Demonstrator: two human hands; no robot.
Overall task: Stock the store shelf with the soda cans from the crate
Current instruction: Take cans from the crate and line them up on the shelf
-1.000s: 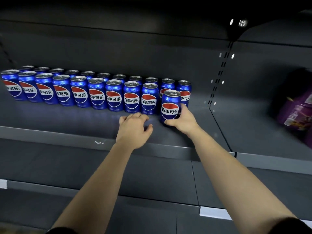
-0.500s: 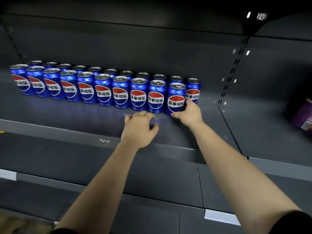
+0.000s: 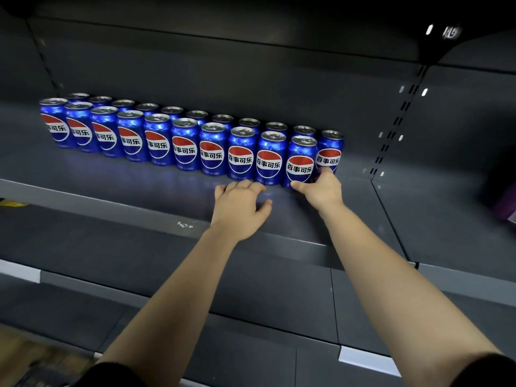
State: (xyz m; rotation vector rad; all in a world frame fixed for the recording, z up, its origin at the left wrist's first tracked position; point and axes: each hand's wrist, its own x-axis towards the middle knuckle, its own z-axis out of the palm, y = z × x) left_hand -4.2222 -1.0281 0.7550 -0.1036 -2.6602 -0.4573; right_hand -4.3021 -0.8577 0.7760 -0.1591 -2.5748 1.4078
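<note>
The right hand (image 3: 321, 191) grips the end can (image 3: 301, 160) low on its body: the thumb lies across the front near the base and the fingers curl round the far side, one fingertip showing between this can and the can behind it (image 3: 330, 152). The left hand (image 3: 240, 209) rests palm down on the shelf (image 3: 111, 174) just in front of the cans, with its fingers loosely bent and the thumb spread, holding nothing. The end can stands upright on the shelf at the right end of the front row (image 3: 184, 143), touching its neighbour. All the cans are blue with a red, white and blue round logo facing out. A back row (image 3: 196, 114) stands close behind the front one, against the dark rear wall, reaching one can further right. Right of the cans a slotted post (image 3: 402, 113) divides the shelving, and beyond it, at the picture's edge, lies a blurred purple packet (image 3: 504, 202). Below is a lower shelf (image 3: 139, 263), with a white label strip (image 3: 368, 358) on an edge further down.
</note>
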